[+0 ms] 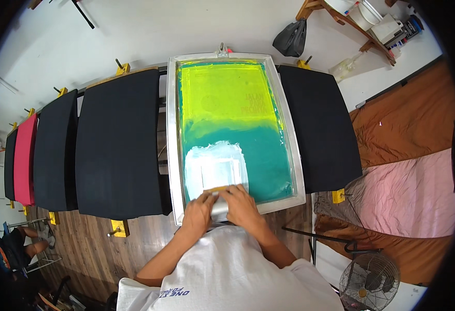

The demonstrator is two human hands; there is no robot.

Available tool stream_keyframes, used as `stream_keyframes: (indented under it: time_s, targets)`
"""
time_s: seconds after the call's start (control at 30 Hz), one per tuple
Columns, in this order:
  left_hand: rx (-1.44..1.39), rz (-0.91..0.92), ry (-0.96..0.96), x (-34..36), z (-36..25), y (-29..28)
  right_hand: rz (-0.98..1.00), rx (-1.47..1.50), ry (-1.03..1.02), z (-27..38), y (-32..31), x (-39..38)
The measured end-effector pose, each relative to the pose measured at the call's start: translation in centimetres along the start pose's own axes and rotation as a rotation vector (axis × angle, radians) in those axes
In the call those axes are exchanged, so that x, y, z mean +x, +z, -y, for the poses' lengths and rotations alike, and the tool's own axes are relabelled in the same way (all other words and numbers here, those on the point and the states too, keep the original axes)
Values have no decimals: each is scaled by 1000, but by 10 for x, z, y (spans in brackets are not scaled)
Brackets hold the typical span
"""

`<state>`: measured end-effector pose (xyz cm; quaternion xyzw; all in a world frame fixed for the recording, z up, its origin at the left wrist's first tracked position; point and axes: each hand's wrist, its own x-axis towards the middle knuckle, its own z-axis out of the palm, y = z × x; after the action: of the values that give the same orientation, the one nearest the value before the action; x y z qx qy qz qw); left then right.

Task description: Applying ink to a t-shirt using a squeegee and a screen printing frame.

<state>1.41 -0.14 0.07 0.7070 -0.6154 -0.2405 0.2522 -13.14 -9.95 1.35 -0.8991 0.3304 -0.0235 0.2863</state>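
Both hands are down at the near end of the printing screen [235,132], and they're locked onto the squeegee [220,199]: the left hand [199,210] wraps its left part, the right hand [242,205] clamps the right part, fingers curled over the top, knuckles almost touching each other in the middle. The squeegee sits crosswise on the mesh, just inside the near rail of the silver frame [171,135], its yellowish strip peeking out above the fingertips. Right ahead of the blade there's a broad smear of white ink [214,166] spread over the teal lower half of the mesh, reaching up toward the middle of the screen; the far half of the mesh glows yellow-green. The screen lies flat on its station in a long row of platens: a black-covered platen [118,142] just to its left, another black one [318,129] just to its right, and farther left a second black platen [55,150] and then a pink-red one [25,158] curving away along the rim. Yellow clamps [117,227] stick out at the near ends of the boards. Over on the right, brown and pink cloths [409,186] lie spread on the floor, a round fan [368,280] stands at the lower right, and a black bag [291,37] sits on the white floor beyond the screen.
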Motion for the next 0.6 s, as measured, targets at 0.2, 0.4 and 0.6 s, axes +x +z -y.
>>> stream_keyframes:
  time_s: [0.2,0.4,0.6]
  targets:
    - [-60,266,-68,30,6,-27,228,-26,20,-4,-34,25]
    - [-25,-94,88,63,22,-11,-31,-144,-2,-14,-27,58]
    - [125,48,-4,-15,0,16,-121,-70,-101,-11,11,-15]
